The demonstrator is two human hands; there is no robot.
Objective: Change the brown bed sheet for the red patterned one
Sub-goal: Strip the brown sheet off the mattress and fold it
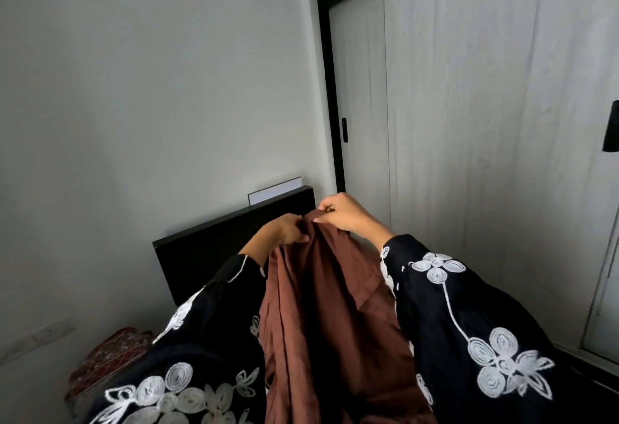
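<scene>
The brown bed sheet point(328, 323) hangs bunched in long folds between my arms, lifted up in front of me. My left hand point(284, 231) pinches its top edge from the left. Right beside it, my right hand point(345, 214) grips the same top edge, fingers curled over the cloth. The red patterned sheet point(107, 356) lies at the lower left, partly hidden by my left sleeve. Both arms wear black sleeves with white embroidered flowers.
A black headboard point(214, 252) stands against the grey wall behind the brown sheet. A sliding wardrobe door point(469, 122) with a black frame fills the right side. A wall socket strip point(50, 333) sits low on the left wall.
</scene>
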